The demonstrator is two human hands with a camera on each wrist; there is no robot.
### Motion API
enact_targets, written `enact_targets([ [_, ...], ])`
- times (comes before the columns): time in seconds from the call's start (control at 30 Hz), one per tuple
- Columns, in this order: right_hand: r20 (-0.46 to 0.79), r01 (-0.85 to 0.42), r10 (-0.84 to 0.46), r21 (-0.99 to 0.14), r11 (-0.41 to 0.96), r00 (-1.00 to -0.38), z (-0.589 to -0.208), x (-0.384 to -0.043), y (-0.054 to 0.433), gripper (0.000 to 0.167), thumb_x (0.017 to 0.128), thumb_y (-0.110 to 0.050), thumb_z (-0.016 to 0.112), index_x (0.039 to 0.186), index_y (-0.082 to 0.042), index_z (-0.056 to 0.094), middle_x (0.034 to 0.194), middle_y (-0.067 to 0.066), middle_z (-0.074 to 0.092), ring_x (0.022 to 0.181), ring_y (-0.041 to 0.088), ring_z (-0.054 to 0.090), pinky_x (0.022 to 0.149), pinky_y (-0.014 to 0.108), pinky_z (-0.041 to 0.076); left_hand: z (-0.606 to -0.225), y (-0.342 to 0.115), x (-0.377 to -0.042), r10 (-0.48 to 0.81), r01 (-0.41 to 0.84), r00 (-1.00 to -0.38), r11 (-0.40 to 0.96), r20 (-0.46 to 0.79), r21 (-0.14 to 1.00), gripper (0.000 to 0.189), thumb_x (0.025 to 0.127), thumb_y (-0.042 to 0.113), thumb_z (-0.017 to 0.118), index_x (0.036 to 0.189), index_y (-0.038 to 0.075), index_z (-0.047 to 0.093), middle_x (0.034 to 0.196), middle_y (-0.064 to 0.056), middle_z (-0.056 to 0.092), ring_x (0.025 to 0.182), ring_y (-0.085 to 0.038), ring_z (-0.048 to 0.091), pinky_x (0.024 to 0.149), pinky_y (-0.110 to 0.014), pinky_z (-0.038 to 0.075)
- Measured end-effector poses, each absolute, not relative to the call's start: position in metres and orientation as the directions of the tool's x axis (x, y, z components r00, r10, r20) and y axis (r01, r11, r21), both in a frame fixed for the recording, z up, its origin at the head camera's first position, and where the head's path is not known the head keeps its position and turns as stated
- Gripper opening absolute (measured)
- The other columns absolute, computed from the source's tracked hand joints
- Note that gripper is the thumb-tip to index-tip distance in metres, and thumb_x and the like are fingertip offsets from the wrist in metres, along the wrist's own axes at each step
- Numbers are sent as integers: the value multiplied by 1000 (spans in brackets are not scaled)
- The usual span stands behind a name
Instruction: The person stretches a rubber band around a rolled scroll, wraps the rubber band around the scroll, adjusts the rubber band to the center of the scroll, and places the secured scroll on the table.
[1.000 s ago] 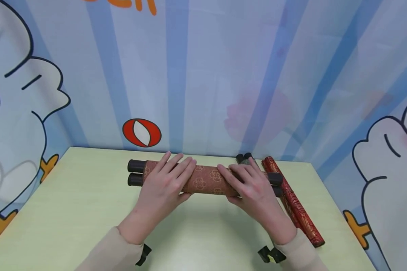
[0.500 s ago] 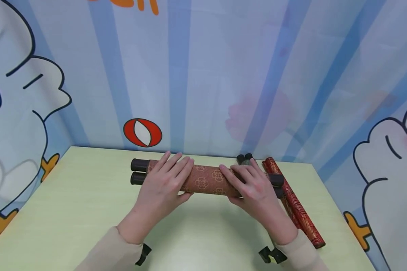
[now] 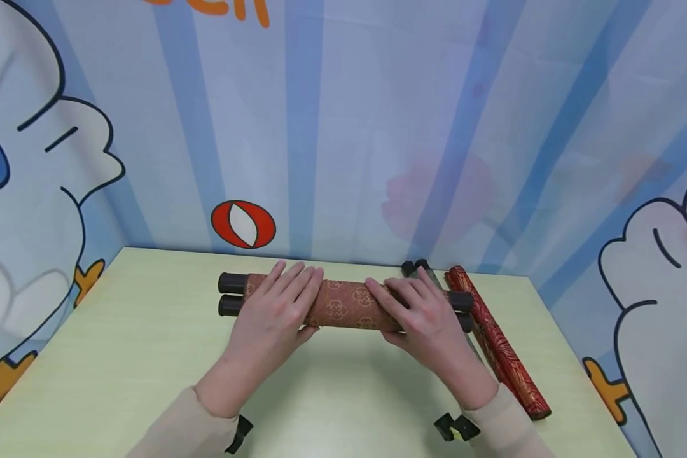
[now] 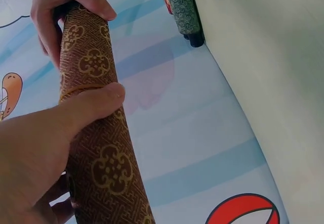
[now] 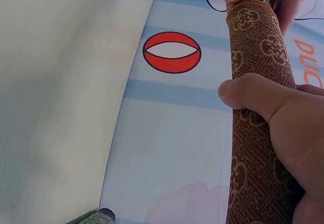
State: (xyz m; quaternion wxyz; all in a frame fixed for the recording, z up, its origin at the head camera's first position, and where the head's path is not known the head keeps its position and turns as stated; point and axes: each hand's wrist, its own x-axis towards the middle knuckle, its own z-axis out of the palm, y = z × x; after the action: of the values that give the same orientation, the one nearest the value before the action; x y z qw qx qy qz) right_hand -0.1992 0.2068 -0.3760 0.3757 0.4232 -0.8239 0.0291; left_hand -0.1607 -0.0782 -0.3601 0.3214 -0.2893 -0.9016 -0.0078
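Observation:
A rolled scroll [image 3: 340, 306] in brown brocade with gold flower patterns lies crosswise in both hands, held over the table in the head view. Paired black roller knobs [image 3: 231, 294] stick out at each end. My left hand [image 3: 270, 324] grips the left half, fingers laid over the top and thumb underneath. On the right half my right hand [image 3: 428, 318] has the same hold, its index finger stretched along the brocade. A thin orange band [image 4: 83, 89] circles the roll near the left thumb in the left wrist view. The palms are hidden behind the scroll.
Red-and-gold rolled scrolls [image 3: 500, 343] lie slanted on the pale table [image 3: 120, 356] at the right. Beside them, a grey-green patterned scroll with black knobs [image 3: 422, 264] lies partly behind the right hand. A printed cartoon backdrop [image 3: 349, 127] rises behind the table.
The scroll shifts slightly to the left together with the hands over the last half second. Both hands keep their grip, and the scrolls on the table stay put.

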Motion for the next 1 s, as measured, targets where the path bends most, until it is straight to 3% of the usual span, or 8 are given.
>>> enact_targets([
  [0.5,629,-714,-685,281,641,-367,-375,-198,199,102,58,-32,108,148,-14,64,120,14,68,105,36,69,103,66,54,-366,-76,-164,486,545,-640,833,596,-93,87,68,32,105,140,2,68,134,-15,72,126,-33,68,119,-50,46],
  [0.8,595,-688,-671,255,679,-442,-377,-192,209,110,67,-36,104,160,-13,50,140,14,65,122,38,64,112,68,47,-370,-85,-169,497,552,-608,825,619,-120,85,66,30,105,137,1,69,128,-15,74,120,-32,70,117,-50,49],
  [1.0,585,-687,-661,228,690,-470,-374,-191,218,108,70,-31,103,161,-12,48,144,15,62,126,39,61,116,67,43,-367,-89,-170,502,553,-586,822,635,-140,85,64,29,106,135,1,70,126,-15,75,119,-31,70,117,-52,48],
])
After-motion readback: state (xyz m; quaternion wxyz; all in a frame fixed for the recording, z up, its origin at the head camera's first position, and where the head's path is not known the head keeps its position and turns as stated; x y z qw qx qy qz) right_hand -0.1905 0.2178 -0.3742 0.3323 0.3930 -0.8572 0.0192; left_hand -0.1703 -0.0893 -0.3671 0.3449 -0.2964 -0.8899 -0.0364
